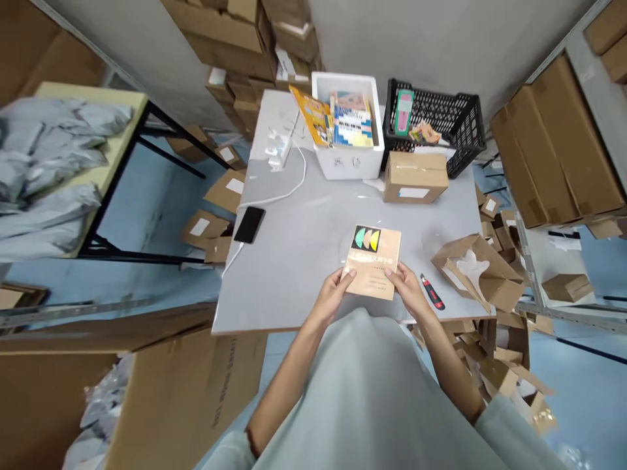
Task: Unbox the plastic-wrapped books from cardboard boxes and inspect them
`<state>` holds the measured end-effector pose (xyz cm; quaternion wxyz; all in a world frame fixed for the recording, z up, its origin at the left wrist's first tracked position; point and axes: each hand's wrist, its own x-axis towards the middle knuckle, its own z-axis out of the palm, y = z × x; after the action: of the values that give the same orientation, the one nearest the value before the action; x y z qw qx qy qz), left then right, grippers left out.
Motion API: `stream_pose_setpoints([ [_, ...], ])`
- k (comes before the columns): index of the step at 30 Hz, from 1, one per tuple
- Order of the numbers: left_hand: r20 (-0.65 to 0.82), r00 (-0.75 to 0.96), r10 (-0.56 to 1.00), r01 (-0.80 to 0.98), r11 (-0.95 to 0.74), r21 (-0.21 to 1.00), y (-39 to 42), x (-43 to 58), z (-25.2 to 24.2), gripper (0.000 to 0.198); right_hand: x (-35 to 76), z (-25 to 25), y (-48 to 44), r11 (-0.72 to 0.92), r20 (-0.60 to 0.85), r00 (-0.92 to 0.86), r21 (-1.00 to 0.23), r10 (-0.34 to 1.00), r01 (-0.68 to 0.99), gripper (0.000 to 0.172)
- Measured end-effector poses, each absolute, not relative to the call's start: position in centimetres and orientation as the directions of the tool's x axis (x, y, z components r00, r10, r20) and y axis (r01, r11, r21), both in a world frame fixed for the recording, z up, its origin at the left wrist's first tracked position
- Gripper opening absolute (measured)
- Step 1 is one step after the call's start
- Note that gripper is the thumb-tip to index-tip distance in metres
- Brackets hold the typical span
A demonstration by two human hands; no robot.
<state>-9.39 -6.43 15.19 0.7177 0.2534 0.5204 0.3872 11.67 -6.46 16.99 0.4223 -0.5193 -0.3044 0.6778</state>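
Our L hand (334, 290) & R hand (407, 285) clamp the tan softcover book (373, 262) by its sides (thumbs (348, 279) on cover). Near R hand, one utility knife (432, 292) lies on tbl (298, 261).

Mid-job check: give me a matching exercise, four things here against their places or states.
1. tan rectangular book
2. black rectangular phone
3. red-and-black box cutter
4. white open-topped box

A. near the grey table's left edge
B. holding books
C. beside an open brown cardboard carton
D. held in the left hand and right hand

Pairs: 1-D, 2-A, 3-C, 4-B
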Motion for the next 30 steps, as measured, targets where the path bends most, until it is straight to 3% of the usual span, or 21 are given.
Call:
stream_pose_setpoints([
  [8, -0.517, 0.14, 0.844, -0.153, 0.534, 0.831, -3.0, -11.2, 15.6, 0.077, 11.1, 14.9, -5.7, -0.521, -0.508, -0.126, -0.845, 0.852, -0.117, 0.068],
  [15, -0.404, 0.189, 0.895, -0.152, 0.433, 0.888, 2.8, -13.0, 17.9, 0.073, 9.5, 15.9, 0.2, -0.38, -0.376, -0.06, -0.901, 0.925, -0.209, 0.065],
  [23, -0.256, 0.094, 0.962, -0.284, 0.273, 0.919, 13.8, -14.0, 20.3, 0.064, 8.0, 18.7, 13.6, -0.191, -0.185, -0.052, -0.93, 0.981, -0.314, 0.051],
  [27, -0.268, -0.046, 0.962, -0.332, 0.239, 0.913, 21.0, -13.8, 22.7, 0.039, 6.1, 20.2, 21.2, -0.262, -0.305, 0.01, -0.835, 0.952, -0.484, 0.027],
  [30, -0.288, -0.157, 0.945, -0.337, 0.223, 0.915, 23.4, -13.7, 22.7, 0.047, 4.8, 19.9, 23.2, -0.319, -0.375, 0.011, -0.803, 0.927, -0.504, 0.021],
])
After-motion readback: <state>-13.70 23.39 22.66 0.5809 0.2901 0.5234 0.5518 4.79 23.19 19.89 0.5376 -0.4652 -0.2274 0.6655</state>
